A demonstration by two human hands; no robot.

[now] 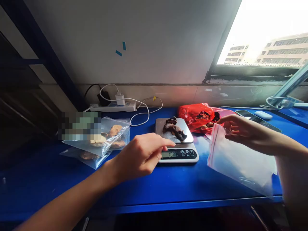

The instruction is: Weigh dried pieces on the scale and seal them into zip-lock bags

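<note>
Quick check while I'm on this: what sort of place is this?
Probably an indoor workstation for weighing small goods, beside a window: a blue table holds a digital scale and clear bags of brown pieces.

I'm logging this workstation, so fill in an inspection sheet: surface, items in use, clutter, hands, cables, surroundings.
Surface: blue tabletop.
Items in use: digital scale bearing dark dried pieces, its display showing digits; red plastic bag with dark pieces inside; zip bags with light brown pieces.
Clutter: dark phone-like slab and white rounded object, back right.
Hands: left hand, index finger extended at the scale, contact unclear; right hand holds a transparent zip bag.
Cables: white cable looping onto the tabletop; power strip with white charger.
Surroundings: pale wall; bright window, right.
</note>
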